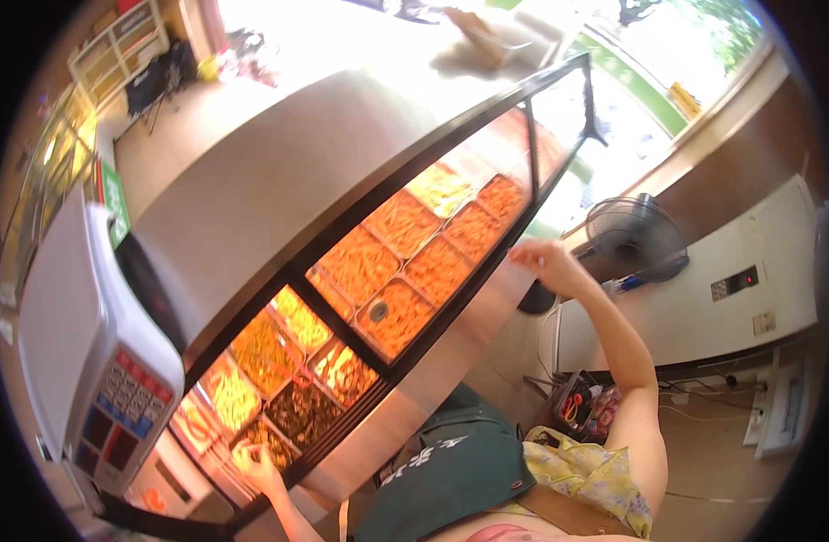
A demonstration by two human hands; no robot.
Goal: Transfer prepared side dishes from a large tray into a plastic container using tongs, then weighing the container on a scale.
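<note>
A glass-fronted food case (347, 339) with a black frame slants across the middle, lit warm inside. It holds several metal trays of shredded orange food (358, 262), yellow strips (299, 316) and dark brown pieces (303, 408). My left hand (256, 464) is at the case's near left corner, over a tray there, its fingers bent together. What they hold, if anything, is too small to make out. My right hand (543, 262) hangs in the air beside the case's right end, its fingers loosely bent and apart, with nothing seen in them.
A white scale (98, 334) with a keypad stands at the left. To the right are a black fan (633, 233) and a white cabinet (694, 280) with a small display. Beneath it sits a container of small items (572, 405), near loose cables. My dark green apron (451, 474) faces the case.
</note>
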